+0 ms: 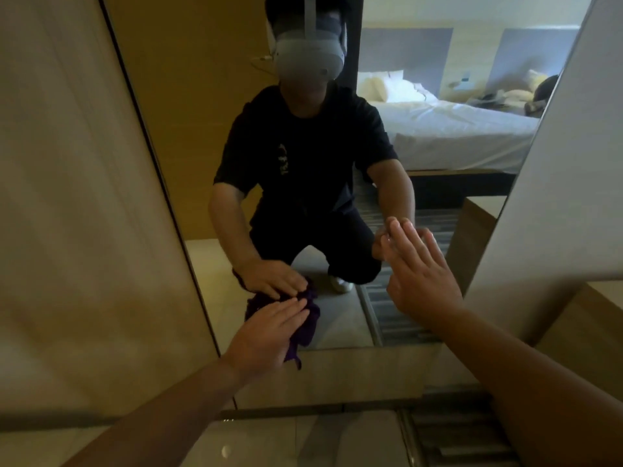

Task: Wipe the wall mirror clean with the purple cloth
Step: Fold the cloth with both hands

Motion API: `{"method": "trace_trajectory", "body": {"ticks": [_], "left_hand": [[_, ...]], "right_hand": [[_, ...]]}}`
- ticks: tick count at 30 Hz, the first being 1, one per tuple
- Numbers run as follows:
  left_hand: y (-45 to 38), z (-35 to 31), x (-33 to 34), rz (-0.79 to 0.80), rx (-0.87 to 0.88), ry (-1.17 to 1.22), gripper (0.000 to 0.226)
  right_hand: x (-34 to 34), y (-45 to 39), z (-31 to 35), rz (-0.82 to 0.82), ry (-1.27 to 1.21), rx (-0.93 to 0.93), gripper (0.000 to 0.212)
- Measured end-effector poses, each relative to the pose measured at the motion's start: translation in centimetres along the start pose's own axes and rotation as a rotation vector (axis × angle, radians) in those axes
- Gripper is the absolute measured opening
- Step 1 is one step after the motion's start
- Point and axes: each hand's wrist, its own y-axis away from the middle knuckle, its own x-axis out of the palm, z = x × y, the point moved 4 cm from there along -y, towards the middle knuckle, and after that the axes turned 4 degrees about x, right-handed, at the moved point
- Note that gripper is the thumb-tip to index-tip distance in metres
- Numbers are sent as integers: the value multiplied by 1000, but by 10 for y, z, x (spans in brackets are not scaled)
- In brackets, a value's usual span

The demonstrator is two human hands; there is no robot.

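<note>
The tall wall mirror (340, 318) fills the middle of the view, and its lower edge stands a little above the floor. My left hand (266, 335) lies flat, fingers straight, and presses the purple cloth (308, 328) against the glass near the mirror's bottom left. Part of the cloth hangs below my palm. My right hand (418, 274) rests flat on the glass further right and higher, fingers straight and slightly spread, holding nothing. The mirror shows a crouching person in dark clothes with a headset.
A beige wall panel (84, 214) borders the mirror on the left and a pale wall (559, 183) on the right. Below the mirror run a skirting strip and a tiled floor (303, 443). Beds appear only as a reflection.
</note>
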Motion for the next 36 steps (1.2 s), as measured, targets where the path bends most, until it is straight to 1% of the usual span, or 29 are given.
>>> {"method": "trace_trajectory", "body": {"ticks": [2, 4, 5, 7, 9, 11, 13, 15, 19, 21, 23, 25, 28, 30, 33, 35, 36], "left_hand": [[-14, -3, -32, -52, -204, 310, 50], [-31, -10, -67, 8, -422, 610, 46], [-40, -15, -84, 53, -495, 727, 45], [-57, -23, -116, 132, -589, 923, 42], [-74, -30, -148, 203, -654, 1044, 40], [-94, -37, -181, 257, -679, 1122, 40], [-117, -45, -219, 294, -686, 1227, 35], [-138, -54, -262, 353, -673, 1322, 31], [-173, -75, -352, 513, -619, 1370, 25], [-189, -85, -398, 614, -579, 1356, 27], [-204, -96, -441, 729, -506, 1307, 29], [-216, -107, -479, 826, -429, 1261, 33], [-235, -130, -520, 941, -235, 1148, 46], [-246, -146, -535, 991, -125, 1062, 46], [-261, -173, -547, 982, 2, 1005, 44], [-267, -193, -548, 962, 18, 1010, 35], [-270, -205, -547, 944, 39, 986, 33]], "right_hand": [[-10, 1, 5, 12, -52, 21, 74], [-24, 2, 9, 41, -133, 62, 72], [-34, 3, 12, 57, -186, 86, 71], [-58, 3, 14, 88, -318, 122, 66], [-89, -1, 14, 104, -468, 134, 57], [-126, -9, 11, 117, -596, 116, 50], [-170, -18, 8, 192, -673, 85, 50], [-220, -28, 4, 298, -723, 62, 58], [-325, -41, -6, 455, -767, 69, 76], [-378, -47, -9, 538, -783, 120, 82], [-428, -53, -14, 591, -792, 147, 82], [-472, -59, -17, 632, -785, 138, 75], [-523, -58, -25, 692, -716, 147, 59], [-548, -49, -33, 695, -676, 188, 47], [-575, -24, -47, 692, -653, 253, 29], [-589, -2, -57, 696, -659, 333, 15], [-596, 10, -64, 685, -657, 378, 13]]}}
